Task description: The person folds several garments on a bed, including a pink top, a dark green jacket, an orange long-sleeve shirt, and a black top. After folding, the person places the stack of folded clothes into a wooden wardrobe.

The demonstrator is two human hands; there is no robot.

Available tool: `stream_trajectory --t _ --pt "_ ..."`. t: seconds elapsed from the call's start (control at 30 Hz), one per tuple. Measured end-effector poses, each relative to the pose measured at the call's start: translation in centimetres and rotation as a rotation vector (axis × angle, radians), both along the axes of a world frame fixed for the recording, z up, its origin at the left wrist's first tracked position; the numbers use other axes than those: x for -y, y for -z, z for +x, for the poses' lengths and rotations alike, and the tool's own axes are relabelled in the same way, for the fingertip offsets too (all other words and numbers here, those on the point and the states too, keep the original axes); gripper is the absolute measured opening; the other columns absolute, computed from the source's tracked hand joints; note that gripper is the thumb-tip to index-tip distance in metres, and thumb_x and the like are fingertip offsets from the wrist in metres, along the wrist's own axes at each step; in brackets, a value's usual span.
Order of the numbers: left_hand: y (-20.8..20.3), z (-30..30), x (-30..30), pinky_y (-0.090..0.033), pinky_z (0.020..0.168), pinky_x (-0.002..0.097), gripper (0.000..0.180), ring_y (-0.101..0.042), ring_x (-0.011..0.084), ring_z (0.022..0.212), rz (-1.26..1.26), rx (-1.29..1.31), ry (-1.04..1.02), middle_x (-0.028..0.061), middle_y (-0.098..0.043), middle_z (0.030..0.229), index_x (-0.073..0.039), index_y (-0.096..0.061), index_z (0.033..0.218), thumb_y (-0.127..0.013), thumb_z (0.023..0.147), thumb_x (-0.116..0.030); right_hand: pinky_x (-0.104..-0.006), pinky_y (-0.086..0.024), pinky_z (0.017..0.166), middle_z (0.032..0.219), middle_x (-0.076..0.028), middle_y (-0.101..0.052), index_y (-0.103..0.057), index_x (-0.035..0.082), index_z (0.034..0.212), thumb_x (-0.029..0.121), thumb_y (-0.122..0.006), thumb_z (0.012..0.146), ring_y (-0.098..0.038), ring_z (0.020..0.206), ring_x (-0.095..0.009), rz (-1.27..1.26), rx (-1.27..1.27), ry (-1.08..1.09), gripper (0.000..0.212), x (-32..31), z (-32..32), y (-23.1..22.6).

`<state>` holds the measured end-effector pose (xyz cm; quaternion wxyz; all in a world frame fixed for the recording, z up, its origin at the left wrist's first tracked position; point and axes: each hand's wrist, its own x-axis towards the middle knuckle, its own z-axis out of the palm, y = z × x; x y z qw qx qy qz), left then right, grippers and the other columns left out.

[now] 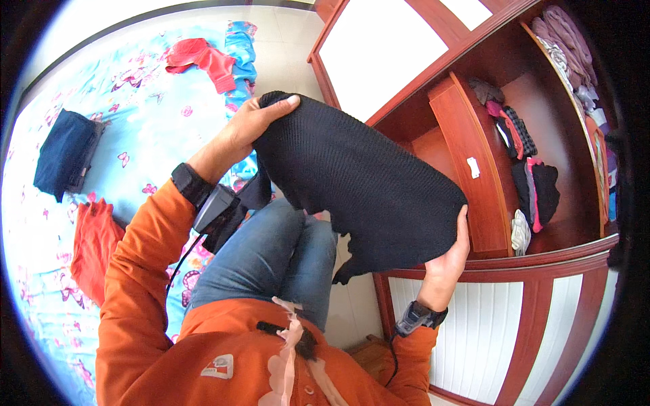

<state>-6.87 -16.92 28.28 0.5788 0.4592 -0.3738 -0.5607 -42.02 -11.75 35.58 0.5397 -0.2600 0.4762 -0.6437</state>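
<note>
A black ribbed knit garment (359,176) is stretched between my two hands above my lap, its lower edge wavy and hanging loose. My left hand (257,122) grips its upper left corner, thumb lying on top and the fingers hidden behind the cloth. At the lower right end, my right hand (449,254) holds the garment's edge, thumb along the side and the other fingers under the fabric. What kind of garment it is, I cannot tell.
To the left lies a bed with a blue butterfly sheet (145,145), bearing folded dark jeans (66,152), an orange garment (95,247) and a red garment (203,61). On the right stands an open reddish-brown wardrobe (474,162) with folded clothes (535,193) on its shelves.
</note>
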Motion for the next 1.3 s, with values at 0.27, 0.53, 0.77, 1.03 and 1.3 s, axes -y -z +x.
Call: stream_trajectory --t 0.27,0.53,0.77,1.03,1.3 --pt "-3.9 -6.3 -1.9 -0.057 0.073 0.0292 0.038 -0.07 0.0187 0.083 0.104 -0.169 0.185 0.0105 -0.071 0.098 0.001 -0.064 0.112 -0.061 0.096 -0.033 -0.044 -0.047 0.101 0.134 -0.018 -0.056 -0.048 -0.006 0.134 0.033 -0.06 0.097 -0.055 0.123 -0.029 -0.079 0.071 -0.112 0.055 0.7 4.6 1.3" --pt "-7.9 -10.0 -4.1 -0.05 0.089 0.0284 0.062 -0.06 0.0178 0.102 -0.429 0.146 0.515 0.0149 -0.065 0.109 0.012 -0.054 0.127 -0.057 0.098 -0.043 -0.04 -0.041 0.104 0.133 -0.012 -0.052 -0.041 0.002 0.138 0.031 -0.052 0.101 -0.052 0.121 -0.023 -0.42 0.065 -0.277 0.048 -0.9 9.2 2.0" --pt "-8.2 -7.8 -4.1 -0.048 0.098 0.0301 0.056 -0.06 0.0187 0.112 -0.537 0.106 0.651 0.0169 -0.064 0.121 0.008 -0.048 0.136 -0.068 0.093 -0.022 -0.0396 -0.047 0.101 0.134 -0.014 -0.054 -0.047 0.001 0.136 0.01 -0.059 0.096 -0.054 0.121 -0.025 -0.428 -0.092 -0.309 0.043 -0.4 8.6 1.7" --pt "-3.6 -5.7 -2.9 -0.049 0.099 0.036 0.07 -0.062 0.0243 0.11 -0.595 0.361 0.623 0.0158 -0.064 0.12 0.0 -0.053 0.133 -0.082 0.078 -0.033 -0.0466 -0.044 0.104 0.137 -0.015 -0.053 -0.049 0.003 0.137 0.02 -0.059 0.097 -0.052 0.125 -0.029 -0.424 0.04 -0.342 0.044 0.0 6.4 -1.0" --pt "-5.1 -4.1 -0.7 -0.056 0.082 0.0325 0.038 -0.069 0.0214 0.088 -0.615 0.636 0.523 0.0126 -0.07 0.1 0.0 -0.06 0.122 -0.064 0.093 -0.024 -0.0516 -0.034 0.111 0.145 -0.012 -0.047 -0.046 0.012 0.142 0.008 -0.057 0.096 -0.045 0.132 -0.028 -0.477 0.064 -0.183 0.047 1.8 1.1 -1.7"
